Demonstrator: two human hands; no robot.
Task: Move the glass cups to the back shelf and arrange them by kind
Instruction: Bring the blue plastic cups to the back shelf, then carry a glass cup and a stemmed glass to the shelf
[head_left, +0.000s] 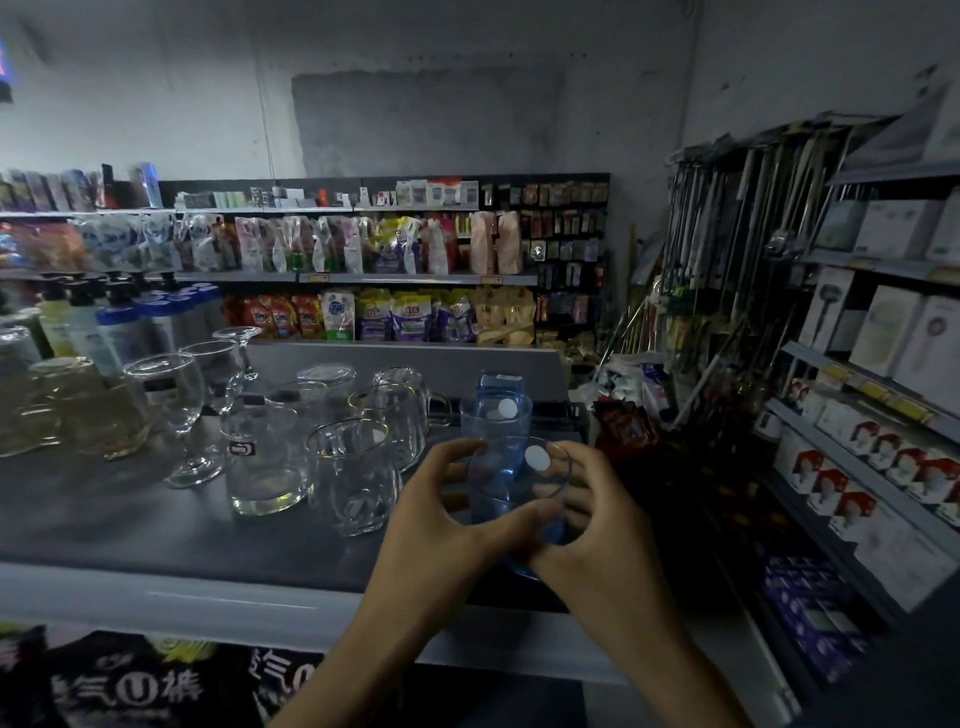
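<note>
Dimly, at the frame's left edge, amber cups (78, 410) are cut off. Stem glasses (176, 400) and clear mugs (358, 467) stand mid-shelf (130, 525). Right of centre, the left hand (441, 525) and right hand (602, 540) both curl round a blue cup (514, 488), hiding its base.

Far across the aisle, wall shelving (415, 278) carries rows of soft refill pouches (332, 244) and, one level lower, detergent bags (395, 314) in orange, purple and yellow. At the far left stand pump bottles (104, 322) with dark tops. On the right hangs a rack of long mop handles (737, 234); beside it, white boxed appliances (893, 332) fill grey shelves, with purple packs (810, 608) lower down. Near left, dark packages (130, 686) show white characters.
</note>
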